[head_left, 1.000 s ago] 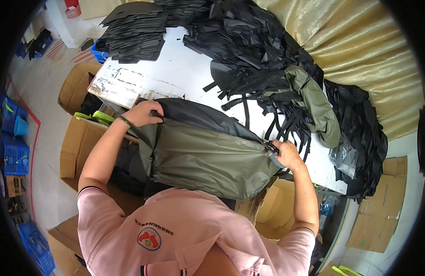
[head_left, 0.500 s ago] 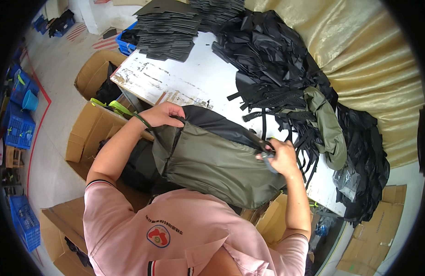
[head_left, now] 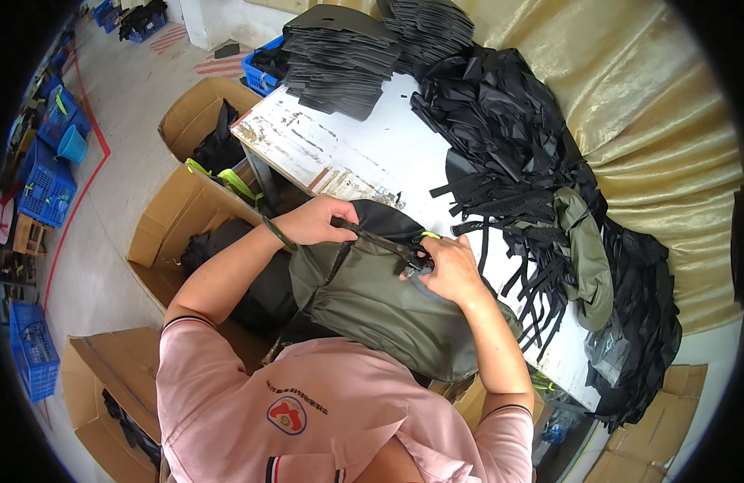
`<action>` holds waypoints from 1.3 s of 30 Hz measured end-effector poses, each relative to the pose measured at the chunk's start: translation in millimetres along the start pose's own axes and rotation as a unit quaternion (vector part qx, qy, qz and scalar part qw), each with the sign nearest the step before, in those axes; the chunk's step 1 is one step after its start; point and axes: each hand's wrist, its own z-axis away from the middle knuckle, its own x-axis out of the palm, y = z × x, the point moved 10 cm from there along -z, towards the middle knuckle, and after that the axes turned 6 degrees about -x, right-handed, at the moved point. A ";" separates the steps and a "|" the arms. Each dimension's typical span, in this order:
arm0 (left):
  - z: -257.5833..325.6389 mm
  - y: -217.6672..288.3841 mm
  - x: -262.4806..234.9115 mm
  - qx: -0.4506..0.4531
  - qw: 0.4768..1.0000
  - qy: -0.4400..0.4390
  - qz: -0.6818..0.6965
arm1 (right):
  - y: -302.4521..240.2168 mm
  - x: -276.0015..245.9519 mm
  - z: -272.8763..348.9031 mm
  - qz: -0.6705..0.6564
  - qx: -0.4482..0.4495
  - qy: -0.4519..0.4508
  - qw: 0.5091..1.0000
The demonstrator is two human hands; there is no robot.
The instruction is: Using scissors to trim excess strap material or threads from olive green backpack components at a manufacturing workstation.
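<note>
Olive-green fabric piece (head_left: 380,294), thin, faintly glossy and rumpled, lies between the pink shirt (head_left: 340,402) and the scuffed white table (head_left: 307,145). In the head view, the left hand (head_left: 314,221) pinches its dark upper edge between thumb and fingers; the right hand (head_left: 448,270) curls around dark scissors (head_left: 412,256), slender-bladed, along that edge. Smooth black cloth (head_left: 380,215) shows beyond.

Slack, creased olive-green fabric piece (head_left: 388,306) with black panel (head_left: 382,212), dark scissors (head_left: 394,246) at their border
</note>
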 end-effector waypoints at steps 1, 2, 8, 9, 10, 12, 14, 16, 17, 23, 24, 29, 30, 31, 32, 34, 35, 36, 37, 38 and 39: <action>0.7 -1.3 -0.8 0.008 1.000 0.009 -0.018 | -1.3 0.2 -0.4 0.003 0.001 -0.002 1.000; 1.8 -1.4 -1.5 0.015 0.999 0.018 -0.036 | -2.3 0.6 -0.9 0.006 0.002 -0.004 1.000; 4.9 6.2 -1.2 -0.001 0.999 0.023 -0.033 | -9.4 -0.4 -5.3 0.000 0.001 0.010 1.000; 5.6 6.1 -1.1 -0.001 0.999 0.024 -0.033 | -10.1 0.2 -6.0 0.001 0.000 0.010 1.000; 6.2 6.0 -1.1 -0.002 0.999 0.026 -0.033 | -11.0 1.3 -6.5 0.006 -0.002 0.006 1.000; 6.9 6.3 -1.1 -0.002 0.999 0.028 -0.033 | -13.0 2.1 -7.4 0.011 -0.005 0.003 1.000; 7.3 9.8 -1.0 0.012 0.999 0.030 -0.043 | -14.1 2.1 -8.1 0.031 0.000 -0.004 1.000; 7.8 9.6 -1.5 0.021 0.998 0.036 -0.047 | -13.3 3.9 -7.4 0.045 -0.001 -0.001 0.999; 8.1 10.2 -2.6 0.030 0.997 0.043 -0.051 | -13.1 4.0 -7.1 0.058 -0.002 0.002 0.998; 6.3 4.7 1.6 0.004 0.999 0.018 -0.039 | -7.0 11.6 -2.9 0.034 0.012 -0.028 0.999; 7.3 4.8 1.5 0.003 0.999 0.020 -0.038 | -9.1 10.2 -2.9 0.034 0.011 -0.028 0.999; 15.5 13.2 -1.6 0.030 0.997 0.041 -0.061 | -17.8 -0.5 -2.6 0.023 -0.015 0.014 1.000; 14.9 12.6 -7.6 0.027 0.996 0.046 -0.067 | -19.2 -9.7 -1.0 0.012 -0.005 0.025 1.000; 15.8 14.2 -14.3 0.031 0.997 0.046 -0.048 | -10.8 -12.8 1.3 0.030 0.017 0.028 0.999; 18.4 15.1 -23.1 0.034 0.998 0.046 -0.028 | -5.8 -21.9 3.3 0.015 0.024 0.053 0.998; 34.2 27.5 -79.5 0.019 0.991 0.111 -0.079 | 12.7 -47.0 13.6 -0.027 0.056 0.110 0.992; 50.3 30.0 -120.9 0.005 0.984 0.173 -0.030 | 24.3 -58.7 20.2 -0.057 0.077 0.140 0.985; 64.8 45.9 -162.0 -0.035 0.970 0.241 -0.004 | 35.9 -75.8 32.9 -0.039 0.087 0.178 0.979; 85.2 66.1 -208.5 -0.059 0.946 0.317 -0.044 | 46.3 -91.4 45.1 -0.023 0.095 0.215 0.972; 105.8 88.1 -255.2 -0.078 0.908 0.386 -0.143 | 59.7 -104.0 57.7 -0.043 0.128 0.241 0.961; 130.1 101.1 -299.5 -0.059 0.884 0.451 -0.103 | 73.0 -112.4 68.4 -0.067 0.156 0.266 0.949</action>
